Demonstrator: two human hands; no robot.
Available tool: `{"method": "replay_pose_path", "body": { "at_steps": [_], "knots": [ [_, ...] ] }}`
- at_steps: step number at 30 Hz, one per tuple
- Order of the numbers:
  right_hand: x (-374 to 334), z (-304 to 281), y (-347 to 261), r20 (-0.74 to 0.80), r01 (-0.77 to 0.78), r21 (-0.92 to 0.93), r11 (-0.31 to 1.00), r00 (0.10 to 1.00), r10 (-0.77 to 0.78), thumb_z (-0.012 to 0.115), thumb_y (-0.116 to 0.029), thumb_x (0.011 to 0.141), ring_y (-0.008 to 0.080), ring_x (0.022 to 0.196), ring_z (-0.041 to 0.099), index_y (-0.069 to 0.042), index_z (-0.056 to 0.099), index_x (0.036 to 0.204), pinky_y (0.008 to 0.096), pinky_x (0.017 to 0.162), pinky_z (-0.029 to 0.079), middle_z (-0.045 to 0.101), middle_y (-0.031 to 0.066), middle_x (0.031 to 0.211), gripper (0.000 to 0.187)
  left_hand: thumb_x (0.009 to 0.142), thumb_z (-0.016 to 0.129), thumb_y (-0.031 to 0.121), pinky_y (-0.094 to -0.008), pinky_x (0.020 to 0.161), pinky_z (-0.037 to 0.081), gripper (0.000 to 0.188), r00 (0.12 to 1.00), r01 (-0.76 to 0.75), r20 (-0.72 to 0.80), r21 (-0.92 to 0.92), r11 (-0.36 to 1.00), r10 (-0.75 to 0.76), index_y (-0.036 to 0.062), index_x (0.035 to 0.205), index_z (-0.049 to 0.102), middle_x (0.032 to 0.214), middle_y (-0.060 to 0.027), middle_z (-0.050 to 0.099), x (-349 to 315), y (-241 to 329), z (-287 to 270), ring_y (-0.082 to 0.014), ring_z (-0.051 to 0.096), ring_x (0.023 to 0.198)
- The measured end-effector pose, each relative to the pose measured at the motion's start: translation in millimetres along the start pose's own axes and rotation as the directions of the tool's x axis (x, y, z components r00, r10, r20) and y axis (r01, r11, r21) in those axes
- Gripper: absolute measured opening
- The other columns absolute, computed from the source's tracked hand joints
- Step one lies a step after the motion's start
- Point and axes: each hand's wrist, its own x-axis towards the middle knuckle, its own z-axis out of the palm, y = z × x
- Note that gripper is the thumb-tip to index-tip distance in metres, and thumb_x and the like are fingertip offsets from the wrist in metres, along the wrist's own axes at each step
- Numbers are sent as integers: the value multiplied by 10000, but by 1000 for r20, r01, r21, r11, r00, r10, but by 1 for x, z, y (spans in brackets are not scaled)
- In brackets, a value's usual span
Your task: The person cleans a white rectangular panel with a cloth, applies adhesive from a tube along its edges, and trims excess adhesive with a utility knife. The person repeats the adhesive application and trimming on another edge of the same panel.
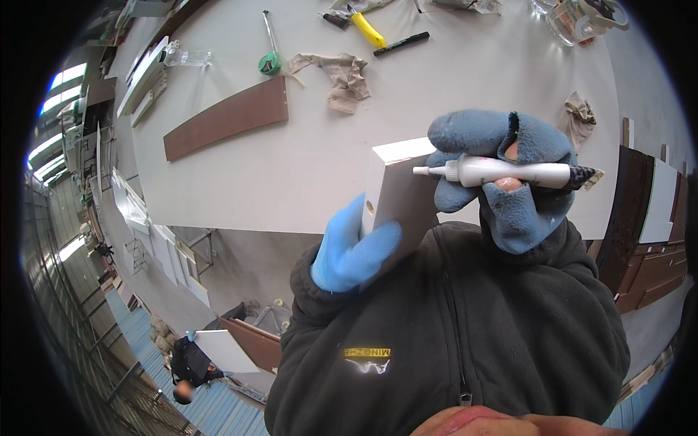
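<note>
In a bright blue glove, my left hand is closed round a white board, held tilted up in front of my chest. A small round hole shows in the board's narrow edge, close to my fingers. My right hand, in a grey-blue glove with bare fingertips poking through, grips a white squeeze tube. The tube lies level, its thin nozzle pointing left at the board's upper part. Whether the nozzle touches the board I cannot tell. At its right end the tube is dark and crumpled.
On the white table lie a curved brown panel, a green tape measure, a crumpled cloth, a yellow knife, a black marker and a clear jar. Another person carries a white panel at lower left.
</note>
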Motion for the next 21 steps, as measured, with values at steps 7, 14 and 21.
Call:
{"method": "replay_pose_path", "body": {
  "at_steps": [7, 14, 21],
  "knots": [
    [-17, -21, 20, -257, 158, -45, 986, 952, -165, 556, -66, 1061, 250, 870, 764, 93, 617, 1260, 376, 796, 647, 716, 291, 1201, 263, 1055, 615, 328, -266, 747, 520, 405, 949, 207, -218, -118, 971, -229, -41, 1213, 674, 995, -26, 697, 48, -54, -37, -79, 617, 869],
    [-47, -58, 65, -423, -3, -111, 994, 905, -44, 582, -24, 1055, 243, 868, 764, 108, 626, 1239, 352, 816, 634, 738, 269, 1176, 231, 1017, 685, 450, -280, 780, 530, 543, 921, 371, -194, 177, 912, -338, -53, 1222, 697, 1012, -43, 717, 128, -211, -75, -95, 639, 888],
    [-59, -68, 93, -498, -126, -58, 990, 864, 81, 600, -63, 1057, 246, 850, 753, 106, 653, 1187, 372, 808, 633, 743, 255, 1158, 220, 1000, 693, 424, -313, 832, 543, 547, 910, 361, -324, 313, 878, -258, -66, 1242, 696, 1026, -90, 737, 150, -257, -57, -151, 669, 908]
  ]
}}
